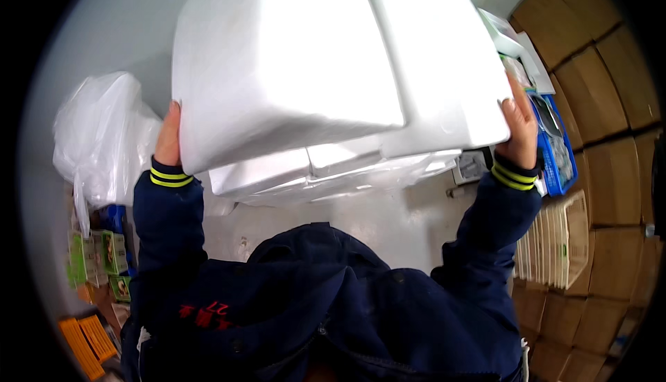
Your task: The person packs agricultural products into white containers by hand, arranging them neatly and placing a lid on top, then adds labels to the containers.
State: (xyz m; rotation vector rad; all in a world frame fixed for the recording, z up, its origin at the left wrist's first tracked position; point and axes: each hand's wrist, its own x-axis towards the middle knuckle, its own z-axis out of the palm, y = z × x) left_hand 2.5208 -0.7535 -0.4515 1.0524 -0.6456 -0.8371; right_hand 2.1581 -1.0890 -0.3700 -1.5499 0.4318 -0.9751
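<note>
Two white foam boxes, a left one (312,59) and a right one (437,59), are held up side by side between my hands. My left hand (169,135) presses on the outer side of the left box, with the thumb pointing up. My right hand (519,127) grips the outer side of the right box near its lower corner. Below them lie more white blocks or boxes wrapped in clear plastic film (270,174). The undersides of my palms and most fingers are hidden.
A large clear plastic bag (99,137) is at the left by the wall. Cardboard boxes (614,179) are stacked along the right, with a blue basket (567,174) and cream plastic crates (551,246) before them. Orange items (88,345) lie at lower left.
</note>
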